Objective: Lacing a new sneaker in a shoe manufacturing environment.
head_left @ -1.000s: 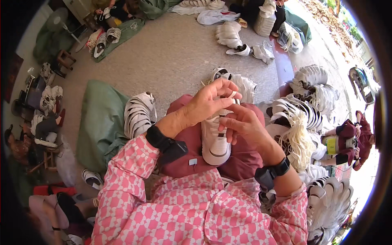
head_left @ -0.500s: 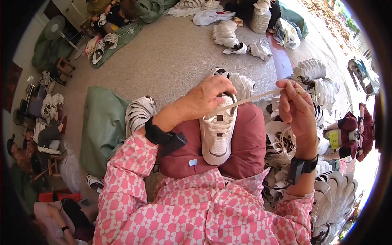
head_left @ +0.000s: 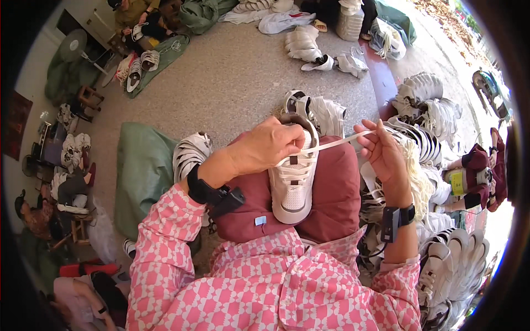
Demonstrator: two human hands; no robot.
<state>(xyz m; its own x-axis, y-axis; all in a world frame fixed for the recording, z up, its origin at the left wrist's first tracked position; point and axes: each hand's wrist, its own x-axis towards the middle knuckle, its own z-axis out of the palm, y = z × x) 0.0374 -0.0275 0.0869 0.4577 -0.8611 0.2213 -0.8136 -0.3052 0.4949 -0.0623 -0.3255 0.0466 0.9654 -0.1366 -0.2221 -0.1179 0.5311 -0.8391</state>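
Note:
A white sneaker (head_left: 292, 185) lies toe toward me on a maroon cushion (head_left: 337, 193) on my lap. My left hand (head_left: 268, 146) rests on the shoe's upper part and pinches the lace by the top eyelets. My right hand (head_left: 383, 151) holds the free end of the white lace (head_left: 337, 143), pulled taut out to the right. Both wrists wear black bands.
Rows of white sneakers (head_left: 425, 105) are stacked to my right and behind the cushion (head_left: 317, 110). A green sack (head_left: 143, 171) lies on the concrete floor at left with a shoe stack (head_left: 190, 154) beside it. People sit at the far back left (head_left: 138, 16) and at the left edge (head_left: 33, 212).
My right hand pulled the lace out to the right from the shoe, then eased back slightly inward. My left hand stayed on the shoe's top.

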